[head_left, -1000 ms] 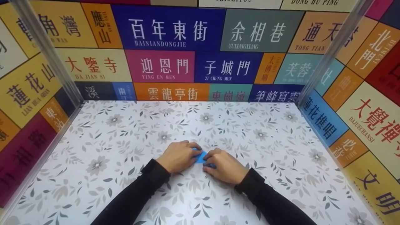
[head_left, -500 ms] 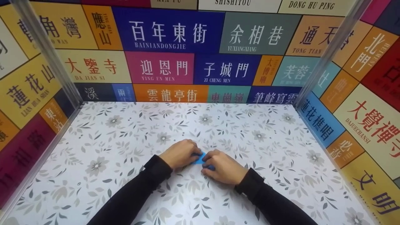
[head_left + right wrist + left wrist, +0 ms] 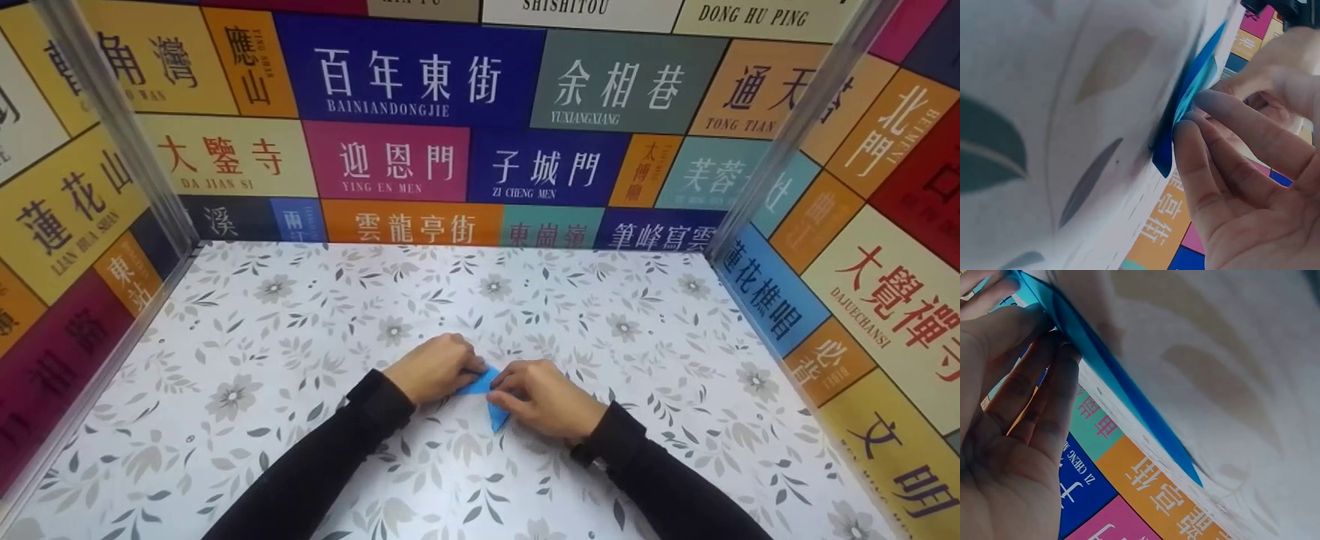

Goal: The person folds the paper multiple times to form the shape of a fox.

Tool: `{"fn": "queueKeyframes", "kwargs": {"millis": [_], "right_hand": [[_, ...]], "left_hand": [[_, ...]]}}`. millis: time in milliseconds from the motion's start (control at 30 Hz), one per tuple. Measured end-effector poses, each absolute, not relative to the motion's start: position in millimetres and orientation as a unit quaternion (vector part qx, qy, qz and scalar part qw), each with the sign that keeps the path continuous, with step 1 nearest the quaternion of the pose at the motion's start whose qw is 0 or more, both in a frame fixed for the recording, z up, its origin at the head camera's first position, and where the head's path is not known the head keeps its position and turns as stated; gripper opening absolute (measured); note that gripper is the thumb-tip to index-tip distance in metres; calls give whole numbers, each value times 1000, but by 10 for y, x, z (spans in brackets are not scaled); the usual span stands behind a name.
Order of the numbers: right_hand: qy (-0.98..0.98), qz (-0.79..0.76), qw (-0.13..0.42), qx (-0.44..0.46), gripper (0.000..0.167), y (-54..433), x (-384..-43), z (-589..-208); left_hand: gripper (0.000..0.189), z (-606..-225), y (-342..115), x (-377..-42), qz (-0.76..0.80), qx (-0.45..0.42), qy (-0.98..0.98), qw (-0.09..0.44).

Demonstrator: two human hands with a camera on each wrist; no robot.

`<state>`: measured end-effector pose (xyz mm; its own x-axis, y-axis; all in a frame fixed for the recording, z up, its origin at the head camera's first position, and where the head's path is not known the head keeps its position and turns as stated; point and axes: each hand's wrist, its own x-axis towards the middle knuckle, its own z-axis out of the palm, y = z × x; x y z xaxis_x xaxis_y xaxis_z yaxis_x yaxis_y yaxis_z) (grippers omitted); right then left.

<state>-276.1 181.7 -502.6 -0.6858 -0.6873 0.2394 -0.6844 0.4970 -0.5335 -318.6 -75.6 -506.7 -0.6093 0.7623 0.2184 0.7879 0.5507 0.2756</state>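
A small folded sheet of blue paper lies on the table between the two hands, one pointed corner aiming toward the body. My left hand holds its left side, fingertips bunched at the edge in the left wrist view, where the paper appears as a long narrow layered strip. From the right, my right hand pinches the paper between thumb and fingers, covering part of it. Seen by the right wrist camera, the folded paper has slightly parted layers, with fingertips pressed against it.
The white table carries a grey leaf-and-flower print. Panels with colourful sign lettering rise at the back and both sides, joined by clear corner strips. Dark sleeves cover both forearms.
The blue paper's pointed corner now shows below the right hand, where the fingers hid it before. The right hand's fingers have shifted on the paper; the left hand has moved slightly.
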Motion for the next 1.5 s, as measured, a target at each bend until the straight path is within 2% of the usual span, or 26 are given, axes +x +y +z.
{"fn": "queueKeyframes", "kwargs": {"millis": [167, 367, 567, 767, 1500], "right_hand": [[886, -324, 9, -333, 10, 1901, -2908, -4940], [909, -323, 47, -261, 8, 1922, -3160, -4878], [913, -307, 102, -247, 5, 1838, -3382, -4903], [917, -293, 129, -238, 7, 1739, -3502, -4896], [919, -269, 101, -269, 5, 1634, -3596, -4913]], "left_hand": [[25, -5071, -757, -3179, -176, -441, -880, 33], [26, -5070, -763, -3178, -174, -448, -876, 32], [26, -5082, -762, -3182, -176, -448, -876, 28], [28, -5080, -765, -3187, -183, -438, -880, 18], [37, -5070, -761, -3180, -188, -432, -882, 18]]}}
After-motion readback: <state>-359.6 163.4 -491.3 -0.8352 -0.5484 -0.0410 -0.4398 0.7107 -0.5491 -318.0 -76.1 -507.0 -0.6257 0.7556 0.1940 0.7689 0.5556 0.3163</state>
